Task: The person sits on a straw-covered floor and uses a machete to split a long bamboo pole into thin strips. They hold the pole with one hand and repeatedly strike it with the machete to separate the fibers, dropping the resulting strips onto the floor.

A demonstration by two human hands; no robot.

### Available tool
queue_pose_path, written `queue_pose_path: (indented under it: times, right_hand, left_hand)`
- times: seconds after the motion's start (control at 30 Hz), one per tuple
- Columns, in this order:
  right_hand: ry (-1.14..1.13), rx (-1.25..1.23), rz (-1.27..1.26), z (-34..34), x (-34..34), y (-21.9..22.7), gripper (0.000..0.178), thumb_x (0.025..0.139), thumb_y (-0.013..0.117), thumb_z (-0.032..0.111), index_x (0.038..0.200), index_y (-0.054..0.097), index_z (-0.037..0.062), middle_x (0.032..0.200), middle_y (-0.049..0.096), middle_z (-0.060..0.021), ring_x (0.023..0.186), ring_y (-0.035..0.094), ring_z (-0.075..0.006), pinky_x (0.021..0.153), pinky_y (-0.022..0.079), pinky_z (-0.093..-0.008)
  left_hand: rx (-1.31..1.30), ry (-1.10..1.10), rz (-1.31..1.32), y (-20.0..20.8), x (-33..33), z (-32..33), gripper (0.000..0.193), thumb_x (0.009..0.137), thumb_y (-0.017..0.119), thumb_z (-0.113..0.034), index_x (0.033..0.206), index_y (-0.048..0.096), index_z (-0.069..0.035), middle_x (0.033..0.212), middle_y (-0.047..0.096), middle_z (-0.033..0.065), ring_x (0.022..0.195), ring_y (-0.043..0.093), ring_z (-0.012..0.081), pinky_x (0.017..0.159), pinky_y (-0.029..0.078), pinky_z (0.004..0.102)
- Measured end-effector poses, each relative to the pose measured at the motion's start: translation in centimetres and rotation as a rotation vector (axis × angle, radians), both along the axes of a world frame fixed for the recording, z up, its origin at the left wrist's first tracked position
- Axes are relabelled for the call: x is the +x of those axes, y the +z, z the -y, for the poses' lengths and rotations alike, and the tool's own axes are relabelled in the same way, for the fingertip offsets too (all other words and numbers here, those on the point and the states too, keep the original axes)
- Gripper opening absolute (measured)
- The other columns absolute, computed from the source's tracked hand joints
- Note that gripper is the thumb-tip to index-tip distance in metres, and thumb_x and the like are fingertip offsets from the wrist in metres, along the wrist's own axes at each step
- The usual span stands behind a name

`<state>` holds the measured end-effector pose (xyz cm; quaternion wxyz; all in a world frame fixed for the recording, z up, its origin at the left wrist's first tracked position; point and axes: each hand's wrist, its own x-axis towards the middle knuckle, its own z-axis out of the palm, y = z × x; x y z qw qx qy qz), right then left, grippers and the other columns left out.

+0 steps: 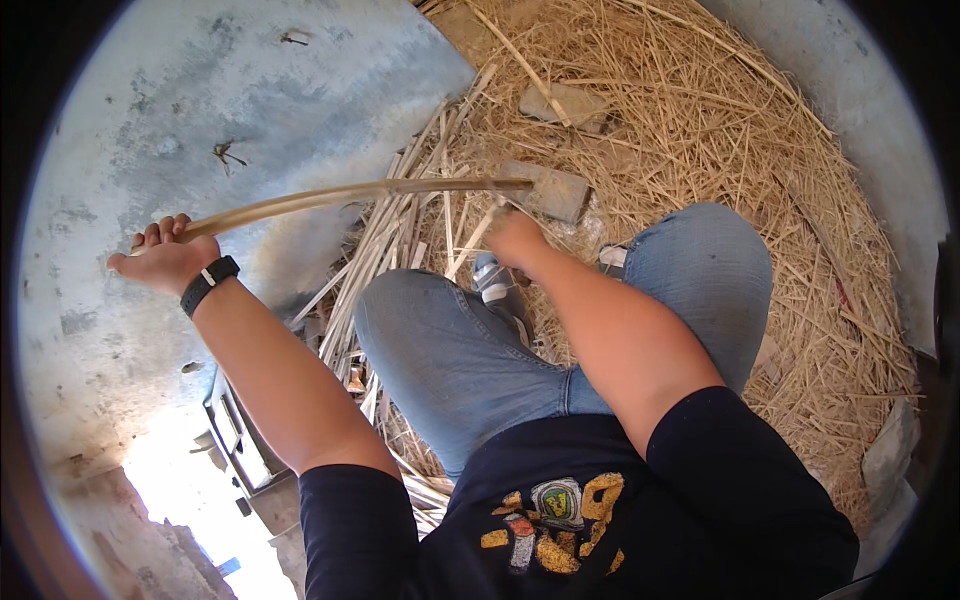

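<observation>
A long split length of bamboo [365, 191] bows slightly across the space in front of me. My left hand [172, 254], with a black band on the wrist, is closed round its left end, next to the wall. The other end lies above a flat brick [556, 192] on the ground. Just below that end, my right hand [517, 240] is curled closed and slightly blurred. Something pale and thin shows beside its knuckles, but I cannot make out what the fingers hold. My knees are bent on both sides of my right forearm.
Bamboo shavings [690, 110] cover the ground ahead and to the right. Several pale split strips [400, 225] lie in a heap beside my left knee. A worn blue-white wall [290, 110] stands close on the left. Another flat stone [565, 107] sits beyond the brick.
</observation>
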<state>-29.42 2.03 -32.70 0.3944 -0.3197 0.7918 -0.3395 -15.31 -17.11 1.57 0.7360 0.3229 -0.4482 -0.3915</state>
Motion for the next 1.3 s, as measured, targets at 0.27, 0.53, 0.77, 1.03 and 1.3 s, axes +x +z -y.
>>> queue_pose_path:
  times: [0.27, 0.53, 0.77, 1.03, 1.3]
  right_hand:
    - [-0.127, -0.243, 0.263, -0.1, 1.7, -0.2, 0.036, 0.079, 0.066, 0.018, 0.112, 0.065, 0.0029, 0.105, 0.069, -0.0214, 0.101, 0.067, -0.0343, 0.089, 0.052, -0.0411]
    - [0.030, -0.147, 0.198, -0.1, 1.4, 5.5, 0.037, 0.082, 0.060, 0.011, 0.118, 0.064, 0.0028, 0.107, 0.068, -0.0208, 0.096, 0.068, -0.0371, 0.086, 0.054, -0.0430]
    - [-0.054, -0.211, -0.098, -0.6, 1.8, -4.8, 0.048, 0.083, 0.061, 0.010, 0.130, 0.058, 0.0053, 0.109, 0.067, -0.0241, 0.105, 0.065, -0.0389, 0.093, 0.052, -0.0421]
    - [0.057, -0.203, -0.089, -0.1, 1.3, 1.3, 0.040, 0.081, 0.064, 0.020, 0.115, 0.062, -0.0010, 0.106, 0.066, -0.0254, 0.100, 0.065, -0.0379, 0.085, 0.053, -0.0424]
    - [-0.007, -0.257, 0.244, -0.3, 1.4, 5.7, 0.046, 0.082, 0.063, 0.017, 0.123, 0.056, -0.0017, 0.107, 0.066, -0.0245, 0.101, 0.065, -0.0372, 0.087, 0.052, -0.0431]
  left_hand:
    - [0.015, 0.073, 0.003, 0.2, -1.9, -1.1, 0.040, 0.100, 0.040, -0.048, 0.089, 0.035, -0.010, 0.073, 0.035, 0.0030, 0.059, 0.033, 0.0159, 0.052, 0.034, 0.0294]
    - [0.014, 0.149, 0.006, -0.3, -1.1, -1.3, 0.037, 0.100, 0.041, -0.042, 0.094, 0.037, -0.006, 0.076, 0.037, 0.0056, 0.061, 0.033, 0.0169, 0.051, 0.033, 0.0315]
    - [0.018, 0.126, -0.019, 0.4, -2.2, 0.3, 0.041, 0.100, 0.042, -0.040, 0.095, 0.041, 0.000, 0.080, 0.047, 0.0099, 0.059, 0.041, 0.0206, 0.052, 0.038, 0.0334]
    - [0.036, 0.175, -0.023, 0.6, -1.9, 0.2, 0.040, 0.100, 0.037, -0.041, 0.094, 0.043, -0.002, 0.080, 0.049, 0.0108, 0.061, 0.042, 0.0205, 0.052, 0.037, 0.0343]
    - [0.005, 0.107, 0.030, 0.6, -3.2, -0.7, 0.036, 0.101, 0.035, -0.039, 0.097, 0.041, -0.003, 0.076, 0.044, 0.0083, 0.058, 0.035, 0.0184, 0.051, 0.034, 0.0338]
